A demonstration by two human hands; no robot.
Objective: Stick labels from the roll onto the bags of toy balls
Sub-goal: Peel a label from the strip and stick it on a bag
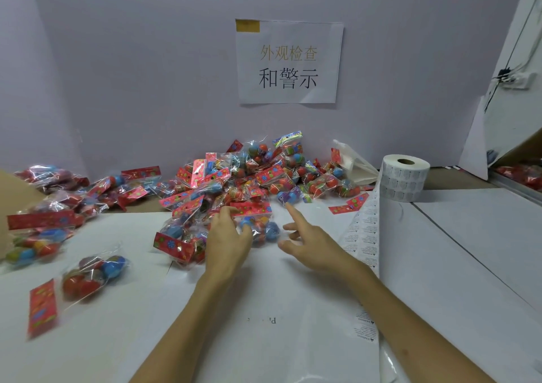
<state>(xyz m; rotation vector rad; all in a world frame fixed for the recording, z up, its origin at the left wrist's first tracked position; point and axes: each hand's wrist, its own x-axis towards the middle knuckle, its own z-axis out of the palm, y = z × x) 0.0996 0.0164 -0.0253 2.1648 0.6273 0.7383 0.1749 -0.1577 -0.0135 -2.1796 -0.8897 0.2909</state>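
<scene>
Nearest: white sheet [264, 294] covering bench [457, 180], label strip [363, 236] trailing along sheet's R edge. 1 loose bag [93, 274] lying near L, blurred. L grip [227, 236] clamping on centre bag [261, 225], thumb reaching by red header, fingers curling over the balls. R grip [308, 236] hovering just beside that bag, fingers apart: index pointing fwd, rest slack; can't tell if a label is on the tip. Behind: bag pile [240, 174] sitting against wall. Label roll [404, 177] standing upright far R. Paper sign [289, 61] hanging on wall.
</scene>
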